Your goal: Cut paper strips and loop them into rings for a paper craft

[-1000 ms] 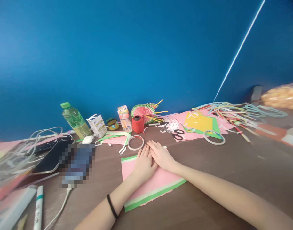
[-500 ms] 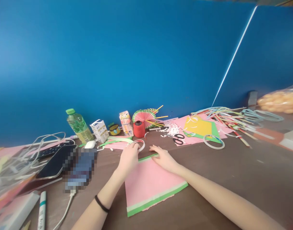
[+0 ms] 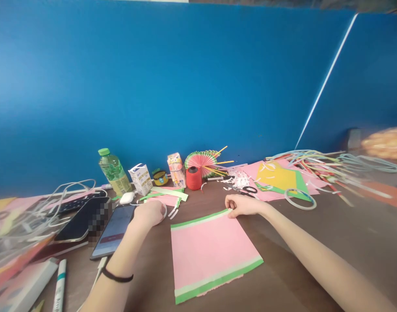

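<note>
A pink sheet of paper [image 3: 211, 251] with pale and bright green strips along its far and near edges lies flat on the brown table. My right hand [image 3: 245, 205] is at its far right corner, thumb and fingers closed on the edge there. To the left of the sheet, my left hand [image 3: 149, 214] is closed over a roll of tape [image 3: 165, 211], of which only a white curved rim shows. Its fingertips are mostly hidden. Beyond that hand lie cut green and pink paper strips [image 3: 167, 197].
A phone [image 3: 113, 234] lies beside my left forearm, and a marker [image 3: 60, 286] is nearer. A green-capped bottle [image 3: 115, 173], a small carton [image 3: 141, 178], red thread spool [image 3: 193, 178] and folded paper fan [image 3: 201, 161] stand along the wall. Scissors [image 3: 249, 190] and another tape ring [image 3: 300, 199] lie right.
My left hand has moved left and nearer, off the sheet's far edge, with the tape roll. My right hand has slid to the far right corner and closed there.
</note>
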`<control>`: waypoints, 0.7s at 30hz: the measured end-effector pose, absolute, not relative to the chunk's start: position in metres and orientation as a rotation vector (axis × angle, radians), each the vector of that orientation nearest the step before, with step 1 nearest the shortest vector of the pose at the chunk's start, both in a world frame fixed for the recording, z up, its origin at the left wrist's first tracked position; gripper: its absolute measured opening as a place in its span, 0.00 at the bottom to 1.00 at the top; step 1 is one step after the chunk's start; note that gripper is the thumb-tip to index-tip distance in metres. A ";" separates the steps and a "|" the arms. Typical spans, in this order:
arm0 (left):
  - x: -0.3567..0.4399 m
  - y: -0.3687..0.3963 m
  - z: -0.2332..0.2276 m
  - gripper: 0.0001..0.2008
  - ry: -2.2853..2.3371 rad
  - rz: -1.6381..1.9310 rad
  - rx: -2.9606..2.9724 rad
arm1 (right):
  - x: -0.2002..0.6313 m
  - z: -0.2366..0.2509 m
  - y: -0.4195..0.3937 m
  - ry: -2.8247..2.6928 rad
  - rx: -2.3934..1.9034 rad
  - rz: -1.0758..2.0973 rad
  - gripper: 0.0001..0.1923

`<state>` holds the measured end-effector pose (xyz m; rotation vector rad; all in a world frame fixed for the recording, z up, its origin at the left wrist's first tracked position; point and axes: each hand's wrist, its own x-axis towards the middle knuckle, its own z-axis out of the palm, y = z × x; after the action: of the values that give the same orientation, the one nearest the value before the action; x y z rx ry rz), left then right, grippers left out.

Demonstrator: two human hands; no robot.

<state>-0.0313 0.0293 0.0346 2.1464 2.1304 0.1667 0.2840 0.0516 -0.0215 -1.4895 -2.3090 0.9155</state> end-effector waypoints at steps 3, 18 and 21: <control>-0.023 0.026 0.040 0.10 2.183 0.172 2.197 | 0.276 -0.016 0.060 -2.359 -1.457 0.961 0.10; 0.037 0.005 0.022 0.10 1.238 0.518 2.106 | 0.225 0.020 0.020 -2.032 -1.008 1.118 0.07; 0.036 0.005 0.024 0.10 1.240 0.486 2.086 | 0.226 0.018 0.021 -2.021 -1.050 1.149 0.05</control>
<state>0.0359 0.0045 0.0238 2.0858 1.2402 0.4861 0.2265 0.0207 0.0180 -1.0503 -2.0208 1.1490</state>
